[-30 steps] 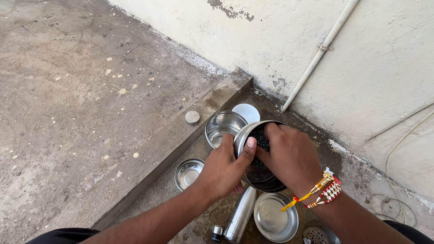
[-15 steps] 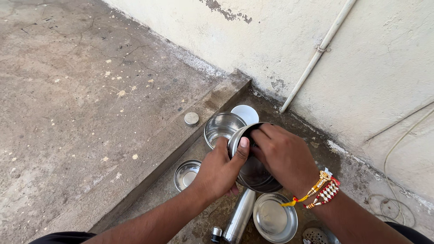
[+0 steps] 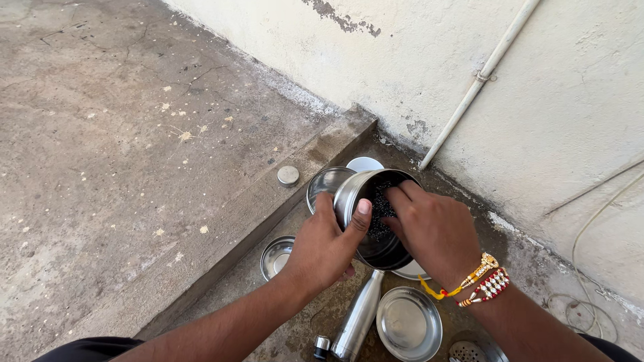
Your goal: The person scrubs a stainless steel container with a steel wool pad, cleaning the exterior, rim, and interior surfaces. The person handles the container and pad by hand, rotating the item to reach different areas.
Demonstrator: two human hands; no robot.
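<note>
A steel bottle (image 3: 357, 316) is lying on the wet ground, its dark cap (image 3: 322, 346) sitting at its near end. Just right of the bottle, a flat steel plate (image 3: 408, 324) is resting; left of it, a small steel bowl (image 3: 276, 255) is sitting; farther left, on the kerb, a round lid (image 3: 288, 175) is lying

Open concrete floor (image 3: 121, 134) left of raised kerb (image 3: 268, 201), steel bowl (image 3: 276, 256), bottle (image 3: 359, 315) and plate (image 3: 409, 325) crowding the wet channel, wall (image 3: 570, 121) and pipe (image 3: 479, 80) closing the right
</note>
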